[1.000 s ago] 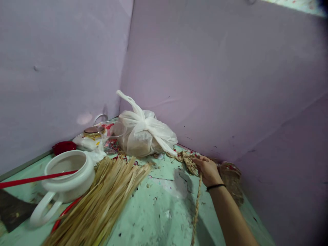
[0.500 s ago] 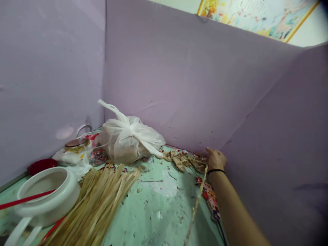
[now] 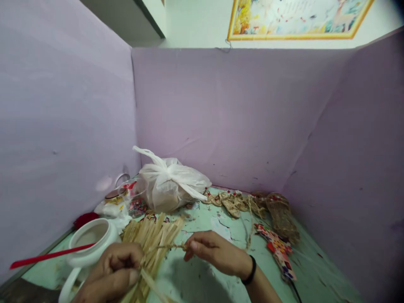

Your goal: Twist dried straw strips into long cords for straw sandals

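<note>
My left hand (image 3: pixel 115 269), low in the view, is closed with thumb and fingers pinched on straw strips; a pale loose strip (image 3: pixel 151 284) trails from beneath it. Between my hands stretches a thin twisted straw cord (image 3: pixel 170 246). At the cord's other end, my right hand (image 3: pixel 217 254), with a black band at the wrist, holds it between thumb and fingertips. Under and behind the left hand lies a bundle of flat dry straw strips (image 3: pixel 148 231). Beside that hand stands a white pot (image 3: pixel 93 235) with a red stick (image 3: pixel 52 256) across its rim.
A tied white plastic bag (image 3: pixel 172 185) sits at the back. Small woven straw pieces (image 3: pixel 232 204) and a larger brown fibre roll (image 3: pixel 282 216) lie along the back right. A patterned cloth-covered item (image 3: pixel 277 248) rests at right. Purple panels (image 3: pixel 214 118) enclose the green table (image 3: pixel 195 277).
My right hand has come back from the far right corner to the front middle and grips the straw cord. My left hand has come into view. The camera view has shifted and levelled.
</note>
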A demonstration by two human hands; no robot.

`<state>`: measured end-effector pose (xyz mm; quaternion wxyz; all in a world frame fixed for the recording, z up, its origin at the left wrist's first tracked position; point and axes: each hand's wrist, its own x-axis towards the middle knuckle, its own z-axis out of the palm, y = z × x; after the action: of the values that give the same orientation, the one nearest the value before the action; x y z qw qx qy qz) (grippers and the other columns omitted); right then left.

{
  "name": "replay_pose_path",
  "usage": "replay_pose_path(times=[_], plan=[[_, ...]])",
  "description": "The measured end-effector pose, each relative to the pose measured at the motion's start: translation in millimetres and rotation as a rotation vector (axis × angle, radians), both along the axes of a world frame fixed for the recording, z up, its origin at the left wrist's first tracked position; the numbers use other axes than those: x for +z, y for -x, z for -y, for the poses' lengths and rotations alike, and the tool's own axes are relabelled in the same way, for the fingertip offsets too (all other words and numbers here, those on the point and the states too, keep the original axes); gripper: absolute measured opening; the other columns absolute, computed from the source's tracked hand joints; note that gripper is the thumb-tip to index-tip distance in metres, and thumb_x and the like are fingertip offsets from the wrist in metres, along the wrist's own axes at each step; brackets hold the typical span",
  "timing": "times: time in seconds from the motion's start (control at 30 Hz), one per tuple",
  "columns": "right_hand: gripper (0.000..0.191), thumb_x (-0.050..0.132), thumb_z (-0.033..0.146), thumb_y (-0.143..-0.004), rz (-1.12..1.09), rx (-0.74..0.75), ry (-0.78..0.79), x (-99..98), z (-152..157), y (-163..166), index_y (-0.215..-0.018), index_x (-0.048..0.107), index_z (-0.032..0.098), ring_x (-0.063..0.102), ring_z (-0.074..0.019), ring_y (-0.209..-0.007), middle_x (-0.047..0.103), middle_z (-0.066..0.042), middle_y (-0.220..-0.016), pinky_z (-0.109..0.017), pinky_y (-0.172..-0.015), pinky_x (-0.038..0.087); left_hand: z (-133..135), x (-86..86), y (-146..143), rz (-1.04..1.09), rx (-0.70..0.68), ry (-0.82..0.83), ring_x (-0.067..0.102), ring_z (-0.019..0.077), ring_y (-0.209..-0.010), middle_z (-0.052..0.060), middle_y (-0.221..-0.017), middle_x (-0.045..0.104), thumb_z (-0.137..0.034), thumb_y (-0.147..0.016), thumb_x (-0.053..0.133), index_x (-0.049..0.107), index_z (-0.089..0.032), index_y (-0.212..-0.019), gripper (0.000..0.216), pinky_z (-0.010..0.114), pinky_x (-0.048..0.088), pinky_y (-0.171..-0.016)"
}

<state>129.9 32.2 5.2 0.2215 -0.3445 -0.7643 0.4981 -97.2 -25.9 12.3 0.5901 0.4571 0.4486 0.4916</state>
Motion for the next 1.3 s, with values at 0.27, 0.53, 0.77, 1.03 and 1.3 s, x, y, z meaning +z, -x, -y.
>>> replay_pose_path(times=[0.27,0.53,0.77,1.03,1.3], plan=[[0.029,0.065,0.035,-0.059,-0.415,-0.483,0.212,-9.1,-19.7,-28.7,-0.075,0.050,0.017,0.044,-0.0064,-0.043,0.049,0.005,-0.055,-0.015,-0.034,0.029,-28.9,43.4,-8.1,-0.248,0.006,-0.136,0.028,0.0067,-0.041,-0.003,-0.043,0.033,-0.033,-0.057,0.047,0.046,-0.017,-0.053,0.016,0.020,0.023,-0.042],[0.046,0.049,0.058,-0.066,-0.537,-0.547,0.316,-15.6,-15.1,3.7,-0.052,0.049,0.015,0.035,-0.0063,-0.039,0.043,0.003,-0.044,-0.020,-0.039,0.026,-50.8,31.1,-108.4,-1.332,-0.254,-0.728,0.046,0.0121,-0.051,0.003,-0.056,0.056,-0.019,-0.060,0.041,0.057,-0.018,-0.058,0.016,0.024,0.027,-0.051],[0.044,0.058,0.056,-0.059,-0.573,-0.646,0.255,-27.7,-31.0,-18.9,-0.054,0.052,0.012,0.035,-0.0075,-0.051,0.044,0.002,-0.053,-0.020,-0.047,0.025,-68.7,5.4,-134.0,-1.587,-0.473,-0.836,0.056,0.0224,-0.060,0.012,-0.065,0.063,-0.020,-0.056,0.045,0.063,-0.016,-0.063,0.019,0.028,0.032,-0.054],[0.025,0.060,0.036,-0.061,-0.538,-0.586,0.276,-11.6,-27.1,-48.0,-0.065,0.060,0.012,0.038,-0.0063,-0.052,0.049,0.001,-0.058,-0.018,-0.045,0.022,-91.5,-3.6,-113.8,-1.512,0.076,-0.458,0.051,0.0153,-0.054,0.004,-0.054,0.057,-0.026,-0.064,0.042,0.056,-0.018,-0.055,0.018,0.024,0.022,-0.050],[0.041,0.069,0.034,-0.053,-0.623,-0.471,0.323,-30.9,-25.0,-17.2,-0.076,0.038,0.020,0.042,-0.0066,-0.039,0.050,0.007,-0.049,-0.015,-0.035,0.024,-101.7,-37.7,-116.3,-0.920,0.153,-0.359,0.036,0.0086,-0.049,-0.004,-0.045,0.040,-0.020,-0.061,0.043,0.044,-0.016,-0.048,0.013,0.020,0.021,-0.047]])
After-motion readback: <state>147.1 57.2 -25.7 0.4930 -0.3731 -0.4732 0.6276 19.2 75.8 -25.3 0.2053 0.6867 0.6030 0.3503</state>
